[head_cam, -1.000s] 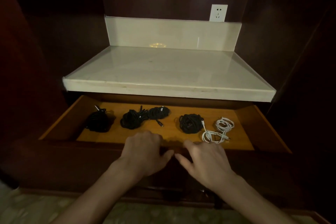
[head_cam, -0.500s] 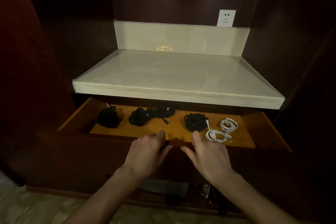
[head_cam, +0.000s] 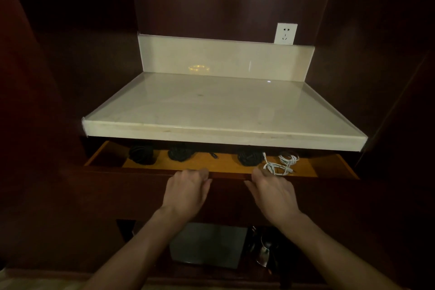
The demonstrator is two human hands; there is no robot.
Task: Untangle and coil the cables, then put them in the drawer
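The wooden drawer is mostly slid in under the marble counter; only a narrow strip of its floor shows. In that strip lie three coiled black cables, at left, middle and right, partly hidden by the counter edge. A white cable lies coiled at the right. My left hand and my right hand press flat against the drawer's dark front, fingertips over its top edge. Neither hand holds anything.
A pale marble counter overhangs the drawer, with a white wall socket behind it. Dark wood panels close in both sides. Below the drawer, an open niche holds a dark box and a shiny metal object.
Both hands have pushed the drawer inward; far less of its floor shows now. The cables have slid partly under the counter edge, and the view has tilted up.
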